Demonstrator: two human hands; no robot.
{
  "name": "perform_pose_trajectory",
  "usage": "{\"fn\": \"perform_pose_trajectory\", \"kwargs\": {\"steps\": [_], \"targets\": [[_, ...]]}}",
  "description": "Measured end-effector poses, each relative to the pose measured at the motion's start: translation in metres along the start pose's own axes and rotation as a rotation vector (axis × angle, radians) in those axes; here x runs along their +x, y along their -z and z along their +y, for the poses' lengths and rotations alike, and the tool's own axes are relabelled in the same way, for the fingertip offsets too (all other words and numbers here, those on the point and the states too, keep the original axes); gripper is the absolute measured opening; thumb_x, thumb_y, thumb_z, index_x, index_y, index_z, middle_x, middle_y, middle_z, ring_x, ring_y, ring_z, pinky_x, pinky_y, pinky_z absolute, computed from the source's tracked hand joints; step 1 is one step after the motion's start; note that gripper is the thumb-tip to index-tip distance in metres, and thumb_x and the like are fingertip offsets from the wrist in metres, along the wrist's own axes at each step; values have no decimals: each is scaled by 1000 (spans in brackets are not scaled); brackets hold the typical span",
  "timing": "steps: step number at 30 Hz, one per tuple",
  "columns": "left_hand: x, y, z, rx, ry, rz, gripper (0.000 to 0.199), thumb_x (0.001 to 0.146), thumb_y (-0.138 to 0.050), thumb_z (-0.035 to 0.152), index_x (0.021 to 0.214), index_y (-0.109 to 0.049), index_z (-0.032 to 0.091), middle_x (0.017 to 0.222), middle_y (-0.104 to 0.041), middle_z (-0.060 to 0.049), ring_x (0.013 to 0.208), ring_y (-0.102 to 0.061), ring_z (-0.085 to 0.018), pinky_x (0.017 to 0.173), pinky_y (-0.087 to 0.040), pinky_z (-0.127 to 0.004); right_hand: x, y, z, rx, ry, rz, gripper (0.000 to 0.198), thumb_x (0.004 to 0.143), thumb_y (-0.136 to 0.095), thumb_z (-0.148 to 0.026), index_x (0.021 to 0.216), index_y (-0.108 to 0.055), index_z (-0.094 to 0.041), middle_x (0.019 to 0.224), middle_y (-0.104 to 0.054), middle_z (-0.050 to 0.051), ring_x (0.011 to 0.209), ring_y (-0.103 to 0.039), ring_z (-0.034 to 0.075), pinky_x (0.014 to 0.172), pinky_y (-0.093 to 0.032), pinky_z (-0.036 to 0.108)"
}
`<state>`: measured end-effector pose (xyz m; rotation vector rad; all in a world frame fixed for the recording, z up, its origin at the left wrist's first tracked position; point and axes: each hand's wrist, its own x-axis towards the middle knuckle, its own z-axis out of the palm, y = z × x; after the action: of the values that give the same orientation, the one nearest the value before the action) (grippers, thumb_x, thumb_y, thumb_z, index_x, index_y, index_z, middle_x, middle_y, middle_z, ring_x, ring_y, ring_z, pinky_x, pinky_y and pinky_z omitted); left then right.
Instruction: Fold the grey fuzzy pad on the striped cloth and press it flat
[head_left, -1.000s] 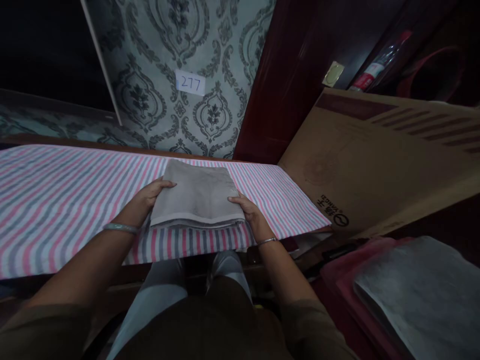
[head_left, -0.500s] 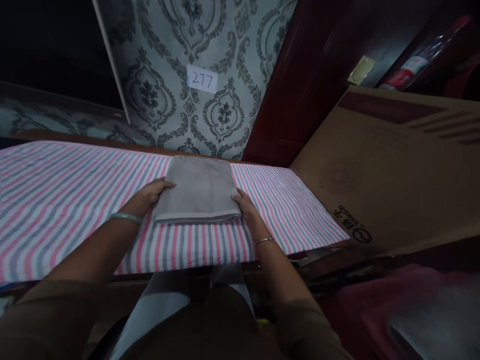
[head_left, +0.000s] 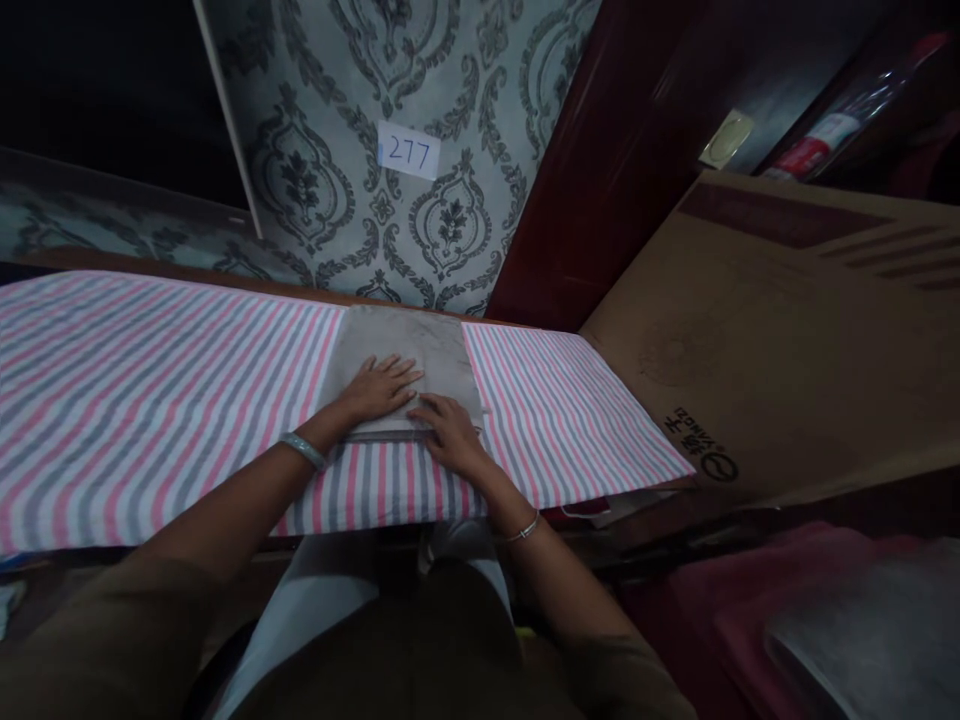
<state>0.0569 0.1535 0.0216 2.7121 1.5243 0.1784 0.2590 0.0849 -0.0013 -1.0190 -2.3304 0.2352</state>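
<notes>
A folded grey cloth (head_left: 401,335) lies flat on a pink, white and grey striped tablecloth (head_left: 187,400). My left hand (head_left: 381,388) rests on top of the grey cloth, palm down with its fingers stretched out and spread. Close beside it, over the front right part of the cloth, is my right hand (head_left: 450,430), its fingers extended and slightly bent, pointing left. Neither hand grips anything. Layered folds show along the cloth's front edge, partly hidden by my hands.
A large cardboard box (head_left: 795,340) stands at the table's right end. Behind the table is a patterned wall with a paper marked 277 (head_left: 409,151); a dark screen (head_left: 112,110) hangs at upper left. Dark red fabric (head_left: 772,590) lies at lower right.
Both hands have left the side edges of the grey cloth and moved inward onto its top, the left hand now flat. The cloth stays in about the same place.
</notes>
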Motion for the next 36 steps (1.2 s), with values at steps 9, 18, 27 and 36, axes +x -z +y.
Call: {"fn": "perform_pose_trajectory", "kwargs": {"steps": [9, 18, 27, 36], "targets": [[-4, 3, 1, 2, 25, 19, 53, 99, -33, 46, 150, -40, 32, 160, -33, -5, 149, -23, -29, 116, -16, -56, 5, -19, -15, 358, -166, 316, 13, 84, -59, -15, 83, -70, -21, 95, -71, 5, 97, -62, 21, 93, -44, 37], [-5, 3, 3, 1, 31, 21, 54, 99, -32, 46, 150, -41, 31, 160, -34, -6, 147, -26, -29, 115, -16, -55, 18, -15, -8, 1106, -568, 607, 16, 73, -67, -34, 77, -65, -19, 76, -72, 2, 78, -67, 17, 70, -48, 27], [-25, 19, 26, -109, 180, -132, 77, 87, -49, 56, 155, -30, 26, 164, -20, -10, 151, -11, -32, 117, -8, -58, 22, -10, -12, 1217, -618, 608, 18, 73, -70, -34, 78, -63, -19, 72, -71, 1, 71, -68, 14, 62, -49, 22], [-20, 23, 29, -116, 241, -176, 69, 91, -42, 56, 154, -32, 30, 165, -20, -8, 151, -14, -30, 116, -11, -55, 24, -24, -24, 1364, -661, 607, 22, 73, -69, -37, 80, -56, -20, 62, -65, -3, 60, -67, 15, 52, -53, 25]]}}
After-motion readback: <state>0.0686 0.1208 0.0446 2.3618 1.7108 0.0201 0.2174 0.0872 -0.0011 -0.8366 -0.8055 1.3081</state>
